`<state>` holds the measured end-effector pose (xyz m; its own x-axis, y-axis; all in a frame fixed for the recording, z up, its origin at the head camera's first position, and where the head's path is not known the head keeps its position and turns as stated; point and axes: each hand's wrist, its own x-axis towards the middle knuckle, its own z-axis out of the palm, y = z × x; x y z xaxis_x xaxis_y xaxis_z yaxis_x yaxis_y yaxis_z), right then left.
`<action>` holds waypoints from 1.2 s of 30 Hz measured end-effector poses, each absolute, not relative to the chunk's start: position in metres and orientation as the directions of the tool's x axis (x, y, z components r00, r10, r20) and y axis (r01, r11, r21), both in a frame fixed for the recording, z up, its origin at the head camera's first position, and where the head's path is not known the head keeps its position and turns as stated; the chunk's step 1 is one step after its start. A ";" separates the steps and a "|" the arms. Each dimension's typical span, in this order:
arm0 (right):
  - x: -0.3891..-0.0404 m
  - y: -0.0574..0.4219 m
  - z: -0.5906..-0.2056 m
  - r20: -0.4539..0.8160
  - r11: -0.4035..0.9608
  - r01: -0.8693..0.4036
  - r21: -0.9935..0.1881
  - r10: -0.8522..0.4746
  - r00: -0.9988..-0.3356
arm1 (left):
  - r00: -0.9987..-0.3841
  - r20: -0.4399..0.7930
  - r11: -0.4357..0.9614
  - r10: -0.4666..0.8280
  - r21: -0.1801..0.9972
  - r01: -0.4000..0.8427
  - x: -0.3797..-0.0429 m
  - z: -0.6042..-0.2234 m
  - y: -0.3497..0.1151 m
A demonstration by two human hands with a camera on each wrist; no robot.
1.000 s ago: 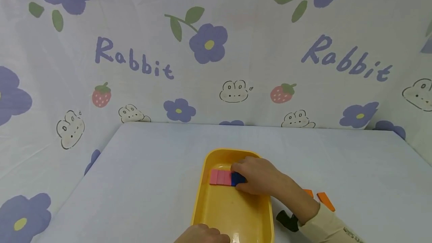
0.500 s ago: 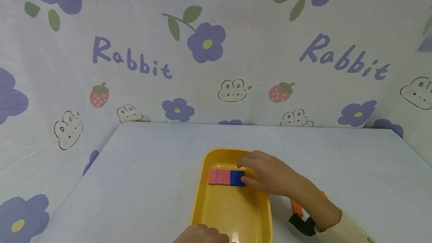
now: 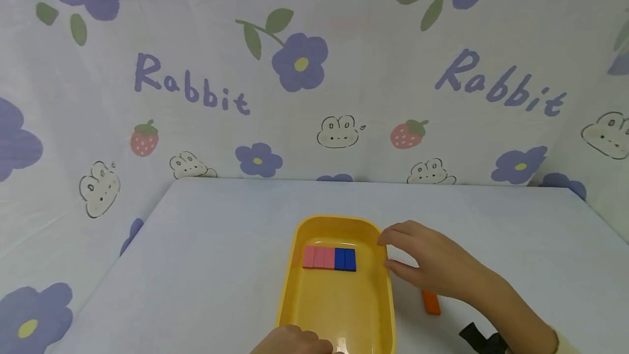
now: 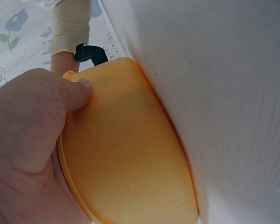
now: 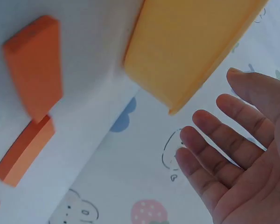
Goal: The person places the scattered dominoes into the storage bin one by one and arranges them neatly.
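Observation:
A yellow plastic tray (image 3: 339, 302) stands on the white table. Inside, near its far end, three pink blocks (image 3: 319, 258) and two blue blocks (image 3: 345, 259) lie side by side in a row. My left hand (image 3: 295, 340) grips the tray's near edge. In the left wrist view, the thumb of that left hand (image 4: 35, 116) presses the outer wall of the tray (image 4: 126, 140). My right hand (image 3: 439, 261) hovers at the tray's right rim, thumb and fingers spread. Nothing lies in the palm of the right hand (image 5: 242, 158) in the right wrist view.
Right of the tray, an orange block (image 3: 431, 302) shows on the table below the right forearm. Several orange blocks (image 5: 37, 70) appear in the right wrist view. A black wrist mount (image 3: 484, 338) sits at the right wrist. Patterned cloth (image 3: 339, 92) hangs behind the table.
My right hand has let go of the blue blocks and moved right, out over the tray's rim. Both blue blocks now show fully. The left hand has stayed at the near edge.

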<state>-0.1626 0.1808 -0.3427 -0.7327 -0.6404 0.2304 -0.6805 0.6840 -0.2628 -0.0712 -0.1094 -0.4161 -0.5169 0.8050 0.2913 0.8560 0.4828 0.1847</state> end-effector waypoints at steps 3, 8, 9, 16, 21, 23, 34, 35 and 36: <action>-0.158 0.192 -0.343 0.202 0.695 -0.672 -0.254 -0.642 -0.740 | -0.524 0.283 0.489 0.803 0.190 0.851 -0.071 -0.416 -0.109; -0.153 0.210 -0.346 0.089 0.719 -0.639 -0.273 -0.642 -0.761 | -0.515 0.305 0.481 0.801 0.185 0.857 -0.071 -0.416 -0.109; -0.152 0.213 -0.348 0.062 0.726 -0.627 -0.284 -0.638 -0.767 | -0.512 0.308 0.478 0.802 0.185 0.859 -0.071 -0.416 -0.109; -0.150 0.234 -0.366 0.020 0.683 -0.661 -0.311 -0.690 -0.723 | -0.491 0.324 0.457 0.809 0.181 0.871 -0.073 -0.418 -0.110; -0.150 0.245 -0.375 0.047 0.666 -0.691 -0.282 -0.710 -0.703 | -0.492 0.317 0.446 0.811 0.211 0.870 -0.074 -0.419 -0.111; -0.151 0.248 -0.377 0.036 0.672 -0.685 -0.282 -0.706 -0.707 | -0.494 0.310 0.447 0.812 0.213 0.869 -0.074 -0.418 -0.111; -0.153 0.251 -0.382 -0.002 0.752 -0.607 -0.256 -0.628 -0.778 | -0.492 0.298 0.448 0.818 0.207 0.870 -0.073 -0.417 -0.111; -0.153 0.251 -0.383 -0.002 0.755 -0.603 -0.256 -0.625 -0.781 | -0.491 0.292 0.447 0.821 0.206 0.870 -0.074 -0.416 -0.111; -0.154 0.251 -0.384 0.000 0.757 -0.601 -0.255 -0.622 -0.783 | -0.488 0.287 0.447 0.824 0.201 0.872 -0.074 -0.416 -0.111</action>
